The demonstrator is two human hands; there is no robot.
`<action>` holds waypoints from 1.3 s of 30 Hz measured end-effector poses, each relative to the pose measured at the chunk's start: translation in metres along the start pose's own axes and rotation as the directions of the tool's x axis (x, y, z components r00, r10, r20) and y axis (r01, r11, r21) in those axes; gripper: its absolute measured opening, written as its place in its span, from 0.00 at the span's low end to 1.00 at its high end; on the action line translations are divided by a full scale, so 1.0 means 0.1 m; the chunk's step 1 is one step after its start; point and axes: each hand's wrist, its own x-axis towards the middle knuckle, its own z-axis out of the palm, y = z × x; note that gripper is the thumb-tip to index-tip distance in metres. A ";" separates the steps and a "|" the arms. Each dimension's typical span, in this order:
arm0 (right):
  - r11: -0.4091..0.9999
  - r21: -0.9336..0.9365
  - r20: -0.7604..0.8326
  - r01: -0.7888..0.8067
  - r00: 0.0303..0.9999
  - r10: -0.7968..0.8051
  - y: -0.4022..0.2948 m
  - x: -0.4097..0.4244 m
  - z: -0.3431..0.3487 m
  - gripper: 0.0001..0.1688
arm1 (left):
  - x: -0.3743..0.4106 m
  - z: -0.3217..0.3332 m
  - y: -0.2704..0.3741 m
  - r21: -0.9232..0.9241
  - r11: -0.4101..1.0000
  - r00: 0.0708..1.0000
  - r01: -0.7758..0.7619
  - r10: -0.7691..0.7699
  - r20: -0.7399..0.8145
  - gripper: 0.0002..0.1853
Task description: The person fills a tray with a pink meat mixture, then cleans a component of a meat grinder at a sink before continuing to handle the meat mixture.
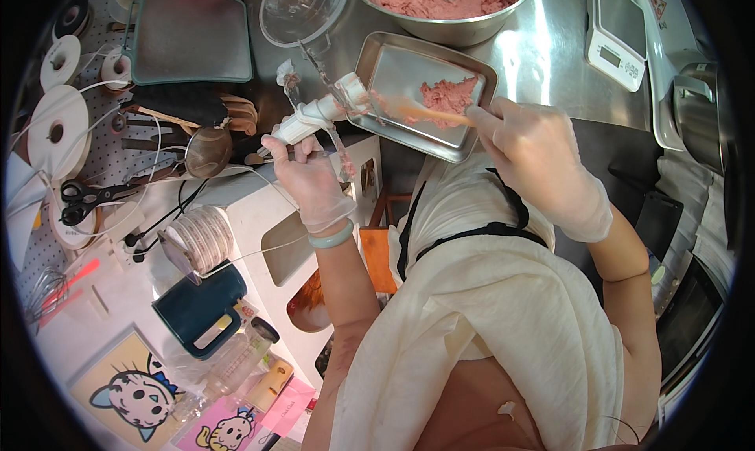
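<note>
My left hand point(307, 177), in a clear disposable glove, grips a white plastic shaft point(312, 119), probably a food-processor blade holder. Metal blades point(342, 156) smeared with pink paste stick out from it. In my gloved right hand point(531, 147) is the handle of a wooden spatula point(433, 115), its far end blurred near the shaft's tip. Below the spatula lies a steel tray point(395, 62) with a clump of pink ground-meat-like paste point(451, 94). Beyond it stands a steel bowl point(466, 29) holding more of this paste, a spindle showing in its middle.
A clear lid point(304, 11) lies left of the bowl. A digital kitchen scale point(616, 35) sits at the right. To the left are a pegboard with ribbon rolls point(56, 109), a sieve point(209, 150), black scissors point(88, 200) and a dark mug point(200, 309).
</note>
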 end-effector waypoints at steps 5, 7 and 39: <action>0.999 0.047 0.054 -0.002 0.999 0.000 -0.02 -0.01 0.00 0.05 | 0.00 0.00 0.01 0.000 0.999 0.996 0.051 -0.051 -0.075 0.20; 0.995 0.099 0.050 -0.009 0.999 0.004 -0.03 -0.02 0.01 0.05 | -0.02 0.01 0.02 -0.013 0.998 0.997 0.068 -0.068 -0.021 0.17; 0.975 0.193 0.062 -0.109 0.993 0.099 0.01 0.07 0.23 0.07 | -0.08 -0.05 0.03 0.160 0.977 0.985 0.142 -0.123 -0.123 0.23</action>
